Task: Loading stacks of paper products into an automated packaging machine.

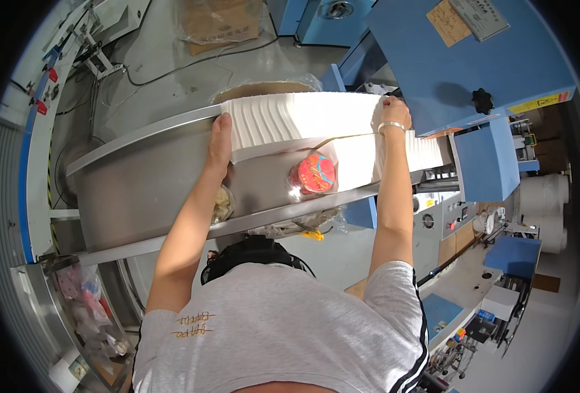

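Note:
A long row of thin white paper-like pieces, packed face to face, lies along the far side of a stainless steel trough. Its left part ripples in waves. Against the left end of the row my left hand rests edge-on, fingers looking straight. My right hand, with a bracelet at the wrist, curls over the row's far edge near the blue machine. Between my forearms a round tub with a red lid stands in the trough. A clear jar with pale contents is partly behind my left forearm.
A blue machine with a black knob rises at the far right, close to my right hand. Beyond the trough are a cardboard box and a cable on the floor. Plastic bags lie at the lower left; a cluttered workbench runs along the right.

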A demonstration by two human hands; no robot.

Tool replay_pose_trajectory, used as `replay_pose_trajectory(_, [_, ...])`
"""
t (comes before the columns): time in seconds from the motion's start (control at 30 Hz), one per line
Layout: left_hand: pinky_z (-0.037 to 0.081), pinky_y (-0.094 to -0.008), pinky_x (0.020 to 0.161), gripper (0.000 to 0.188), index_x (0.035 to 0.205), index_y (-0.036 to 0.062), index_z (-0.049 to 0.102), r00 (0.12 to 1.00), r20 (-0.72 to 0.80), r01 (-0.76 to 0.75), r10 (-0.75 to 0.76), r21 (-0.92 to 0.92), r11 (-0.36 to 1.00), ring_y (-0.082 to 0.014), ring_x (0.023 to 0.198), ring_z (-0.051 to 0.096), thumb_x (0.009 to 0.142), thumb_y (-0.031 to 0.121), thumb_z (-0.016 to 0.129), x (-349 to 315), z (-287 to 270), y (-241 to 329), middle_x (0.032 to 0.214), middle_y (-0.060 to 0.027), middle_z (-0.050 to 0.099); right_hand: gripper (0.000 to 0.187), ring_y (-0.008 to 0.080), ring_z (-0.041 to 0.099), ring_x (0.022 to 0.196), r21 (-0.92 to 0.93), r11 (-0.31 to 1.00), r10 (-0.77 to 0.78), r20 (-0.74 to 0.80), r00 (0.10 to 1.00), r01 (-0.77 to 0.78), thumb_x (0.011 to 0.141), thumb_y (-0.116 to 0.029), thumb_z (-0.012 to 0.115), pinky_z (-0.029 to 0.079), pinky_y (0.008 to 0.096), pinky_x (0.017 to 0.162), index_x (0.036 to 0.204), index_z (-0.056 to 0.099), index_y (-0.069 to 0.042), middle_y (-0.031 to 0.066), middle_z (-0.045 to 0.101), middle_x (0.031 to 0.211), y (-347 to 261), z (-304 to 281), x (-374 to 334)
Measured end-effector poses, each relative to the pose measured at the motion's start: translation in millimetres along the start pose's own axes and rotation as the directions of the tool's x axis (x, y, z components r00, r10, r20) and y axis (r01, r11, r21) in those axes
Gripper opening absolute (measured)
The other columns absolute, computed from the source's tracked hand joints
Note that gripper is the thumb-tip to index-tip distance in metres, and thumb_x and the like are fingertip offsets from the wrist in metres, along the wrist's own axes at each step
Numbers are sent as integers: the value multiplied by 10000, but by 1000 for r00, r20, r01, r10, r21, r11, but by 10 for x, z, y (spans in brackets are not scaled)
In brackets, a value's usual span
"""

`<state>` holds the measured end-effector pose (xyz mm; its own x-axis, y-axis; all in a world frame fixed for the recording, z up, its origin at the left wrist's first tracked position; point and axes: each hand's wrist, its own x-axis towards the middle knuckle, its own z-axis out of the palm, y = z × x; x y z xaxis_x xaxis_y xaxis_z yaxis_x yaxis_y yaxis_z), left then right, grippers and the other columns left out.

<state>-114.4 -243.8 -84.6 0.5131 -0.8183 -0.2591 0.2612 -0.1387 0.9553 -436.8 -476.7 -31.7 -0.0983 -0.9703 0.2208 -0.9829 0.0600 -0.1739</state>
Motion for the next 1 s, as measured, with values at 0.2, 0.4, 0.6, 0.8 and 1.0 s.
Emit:
replay_pose_trajectory(0.2, [320, -307, 1017, 602, 1309, -12, 423, 997, -60, -53, 56, 42, 998, -206, 1170, 465, 957, 478, 412, -21, 42, 13, 1261, -123, 522, 242, 313, 612, 988, -16, 996, -86, 34, 996, 86, 875, -323, 554, 489, 406, 847, 995, 695, -168, 103, 653, 1062, 33, -48, -26])
replay_pose_trajectory(0.4, [340, -325, 1003, 589, 1280, -32, 457, 989, -68, -121, 129, 111, 986, -237, 1152, 491, 958, 459, 411, -9, 75, 0, 1239, -157, 543, 354, 322, 578, 1066, -38, 991, -128, 76, 989, 131, 910, -403, 482, 465, 415, 894, 1034, 686, -142, 86, 565, 1237, 39, -9, -48])
replay_pose_trajectory(0.6, [347, -338, 995, 557, 1280, -31, 462, 986, -54, -148, 157, 140, 979, -260, 1156, 501, 958, 419, 405, 33, 47, -20, 1226, -178, 554, 454, 321, 553, 1111, -82, 989, -106, 164, 981, 120, 924, -421, 445, 445, 414, 934, 1068, 669, -53, 67, 513, 1312, -79, -110, -55])
replay_pose_trajectory(0.8, [264, -351, 1072, 684, 1401, -5, 297, 997, 68, 7, -25, 256, 967, -250, 1292, 370, 944, 490, 419, 42, 28, 35, 1383, -145, 409, 558, 351, 418, 1241, -183, 945, -239, 183, 953, 272, 907, -511, 416, 329, 420, 1047, 1068, 686, -50, 109, 453, 1384, 17, -70, -38])
replay_pose_trajectory(1.0, [307, -373, 1052, 895, 1412, -28, 154, 983, 125, 115, -135, 155, 981, -290, 1269, 395, 836, 494, 596, -71, 32, 259, 1379, -206, 380, 683, 368, 217, 1371, -147, 936, -275, 267, 924, 321, 880, -647, 364, 199, 460, 1105, 1078, 696, -84, 137, 315, 1481, -17, -94, -167])
